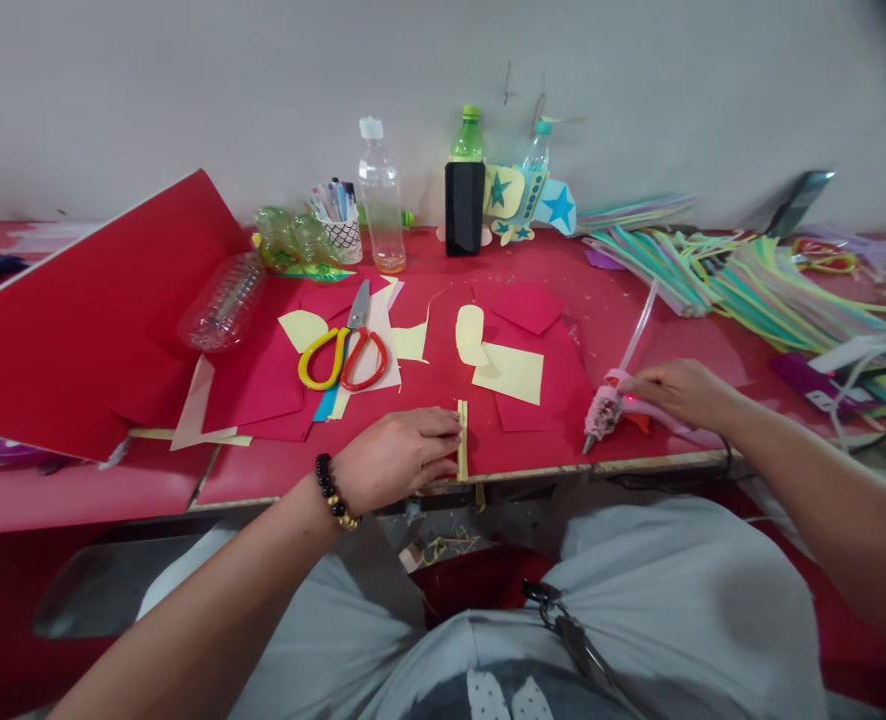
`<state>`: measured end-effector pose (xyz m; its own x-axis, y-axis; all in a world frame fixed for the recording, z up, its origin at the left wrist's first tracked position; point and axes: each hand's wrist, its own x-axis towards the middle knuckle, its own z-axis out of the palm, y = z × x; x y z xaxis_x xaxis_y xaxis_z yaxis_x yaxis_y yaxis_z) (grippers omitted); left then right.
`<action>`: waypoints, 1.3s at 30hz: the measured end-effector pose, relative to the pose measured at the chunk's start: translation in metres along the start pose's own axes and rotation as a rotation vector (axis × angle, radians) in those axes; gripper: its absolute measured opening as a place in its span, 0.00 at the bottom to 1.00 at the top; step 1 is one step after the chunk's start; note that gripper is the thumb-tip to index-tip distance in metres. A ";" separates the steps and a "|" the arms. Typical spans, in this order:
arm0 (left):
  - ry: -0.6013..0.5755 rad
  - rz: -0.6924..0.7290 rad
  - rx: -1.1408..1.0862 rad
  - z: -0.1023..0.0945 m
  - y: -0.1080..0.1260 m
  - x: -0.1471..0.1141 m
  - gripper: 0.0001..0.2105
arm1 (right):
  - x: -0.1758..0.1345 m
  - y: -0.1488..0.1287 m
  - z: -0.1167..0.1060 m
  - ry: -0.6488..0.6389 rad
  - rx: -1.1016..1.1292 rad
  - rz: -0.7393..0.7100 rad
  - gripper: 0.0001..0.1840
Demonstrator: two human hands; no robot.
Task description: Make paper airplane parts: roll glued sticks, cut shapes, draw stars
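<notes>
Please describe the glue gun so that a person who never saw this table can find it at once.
On the red table, look near the front edge, right of centre. There the right hand holds a pink glue gun, its nozzle pointing towards that edge. What sets it apart is the long translucent stick rising from its back.

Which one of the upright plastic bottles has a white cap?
The clear plastic bottle right of the white patterned pen cup. The green plastic bottle has a green cap; the paper-decorated bottle, a teal cap.
</notes>
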<state>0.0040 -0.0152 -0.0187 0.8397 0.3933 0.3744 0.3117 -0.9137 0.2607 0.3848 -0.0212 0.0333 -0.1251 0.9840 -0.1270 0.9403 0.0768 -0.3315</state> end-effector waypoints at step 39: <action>-0.120 -0.032 0.068 -0.004 0.007 0.001 0.13 | 0.113 -0.165 0.060 -0.398 -0.315 -1.053 0.09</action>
<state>0.0053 -0.0210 -0.0127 0.8748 0.4108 0.2568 0.3648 -0.9074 0.2087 0.1964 0.0679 0.0171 -0.9274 0.2947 -0.2303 0.3427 0.9161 -0.2080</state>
